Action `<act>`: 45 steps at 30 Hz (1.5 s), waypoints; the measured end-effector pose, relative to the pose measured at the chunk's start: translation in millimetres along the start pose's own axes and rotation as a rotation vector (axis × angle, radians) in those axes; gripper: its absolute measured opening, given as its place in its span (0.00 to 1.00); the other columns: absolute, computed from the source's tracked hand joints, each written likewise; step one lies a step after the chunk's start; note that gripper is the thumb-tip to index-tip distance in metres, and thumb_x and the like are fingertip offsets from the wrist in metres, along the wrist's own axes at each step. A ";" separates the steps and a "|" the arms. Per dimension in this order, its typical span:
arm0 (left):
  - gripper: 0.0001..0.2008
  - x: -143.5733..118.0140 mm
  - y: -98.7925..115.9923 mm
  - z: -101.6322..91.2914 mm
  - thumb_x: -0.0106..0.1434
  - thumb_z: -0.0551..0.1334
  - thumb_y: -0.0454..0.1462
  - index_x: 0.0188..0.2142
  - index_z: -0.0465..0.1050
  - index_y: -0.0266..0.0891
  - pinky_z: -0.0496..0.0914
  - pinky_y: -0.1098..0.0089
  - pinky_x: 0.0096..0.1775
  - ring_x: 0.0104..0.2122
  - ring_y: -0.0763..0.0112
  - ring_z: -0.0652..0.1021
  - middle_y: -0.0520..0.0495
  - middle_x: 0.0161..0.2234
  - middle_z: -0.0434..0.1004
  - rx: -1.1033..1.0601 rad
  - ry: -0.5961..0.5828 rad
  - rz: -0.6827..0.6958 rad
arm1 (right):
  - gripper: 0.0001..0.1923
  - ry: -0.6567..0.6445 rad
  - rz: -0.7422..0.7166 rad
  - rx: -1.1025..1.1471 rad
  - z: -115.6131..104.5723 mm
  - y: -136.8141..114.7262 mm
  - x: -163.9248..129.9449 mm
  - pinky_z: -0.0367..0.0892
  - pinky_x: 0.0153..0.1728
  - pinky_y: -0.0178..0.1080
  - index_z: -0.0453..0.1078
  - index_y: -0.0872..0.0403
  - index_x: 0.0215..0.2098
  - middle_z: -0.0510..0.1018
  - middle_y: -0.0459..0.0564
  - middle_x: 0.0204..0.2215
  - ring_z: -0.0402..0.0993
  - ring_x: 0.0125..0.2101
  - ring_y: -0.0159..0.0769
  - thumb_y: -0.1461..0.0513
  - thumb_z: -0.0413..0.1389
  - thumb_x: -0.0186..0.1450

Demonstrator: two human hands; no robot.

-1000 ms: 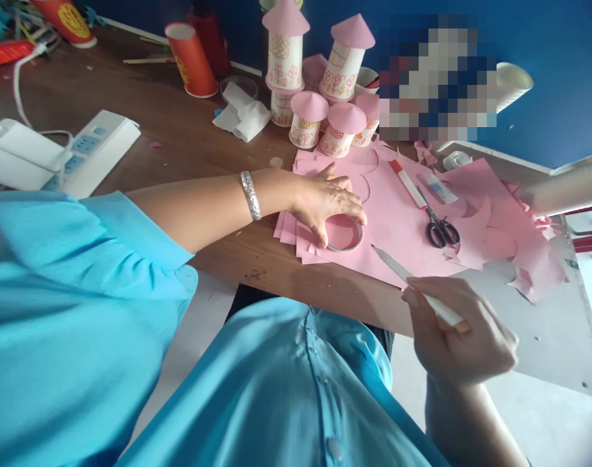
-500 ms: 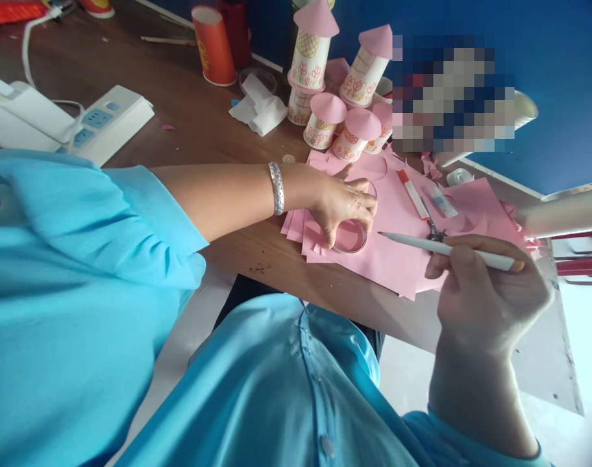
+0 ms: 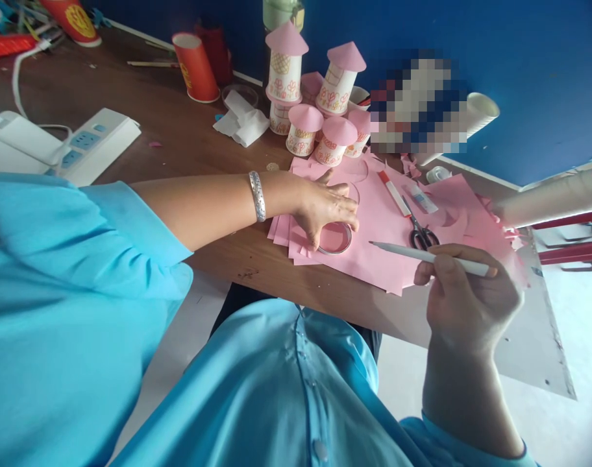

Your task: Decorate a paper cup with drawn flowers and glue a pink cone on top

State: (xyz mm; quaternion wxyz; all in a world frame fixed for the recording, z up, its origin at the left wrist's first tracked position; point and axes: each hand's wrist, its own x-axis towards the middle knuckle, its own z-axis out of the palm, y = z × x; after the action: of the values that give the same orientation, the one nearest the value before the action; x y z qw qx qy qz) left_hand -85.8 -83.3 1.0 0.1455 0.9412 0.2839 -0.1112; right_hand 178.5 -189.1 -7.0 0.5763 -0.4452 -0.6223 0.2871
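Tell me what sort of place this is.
Probably a craft table in a classroom or workshop: pink paper sheets cover the wooden table, scissors lie there, and decorated paper-cup towers with pink cone roofs stand behind.

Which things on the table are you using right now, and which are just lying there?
In use:
- left hand pressing the round ring
- pink paper under it
- right hand gripping the white pen

Lying about:
- scissors
- glue stick
- power strip
- red paper cup
- crumpled tissue
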 end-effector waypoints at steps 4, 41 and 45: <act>0.46 0.3 -2.2 3.2 0.43 0.76 0.52 0.64 0.74 0.56 0.50 0.30 0.68 0.66 0.34 0.63 0.44 0.68 0.72 -0.040 0.036 0.010 | 0.03 0.009 0.041 -0.006 -1.8 0.2 -5.1 0.68 0.22 0.37 0.85 0.51 0.37 0.77 0.42 0.20 0.73 0.19 0.31 0.61 0.70 0.65; 0.73 9.3 101.0 103.7 0.55 0.43 0.79 0.74 0.52 0.13 0.50 0.53 0.75 0.77 0.41 0.57 0.18 0.75 0.52 0.176 0.535 -0.192 | 0.17 -0.695 0.162 -0.059 74.7 8.3 96.4 0.67 0.22 0.35 0.80 0.53 0.35 0.76 0.43 0.21 0.70 0.21 0.30 0.47 0.69 0.66; 0.75 12.1 102.9 105.5 0.53 0.45 0.80 0.73 0.54 0.13 0.54 0.54 0.74 0.77 0.42 0.56 0.18 0.74 0.55 0.176 0.569 -0.200 | 0.18 -0.953 0.068 -0.162 104.4 -1.2 110.0 0.64 0.26 0.36 0.75 0.53 0.30 0.79 0.45 0.26 0.70 0.25 0.31 0.48 0.66 0.68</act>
State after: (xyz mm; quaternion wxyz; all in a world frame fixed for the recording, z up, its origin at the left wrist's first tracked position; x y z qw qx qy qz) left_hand -31.0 -194.7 -79.3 -0.0337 0.9110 0.3935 0.1189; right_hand 83.3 -76.0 27.0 0.1808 -0.3279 -0.8225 0.4282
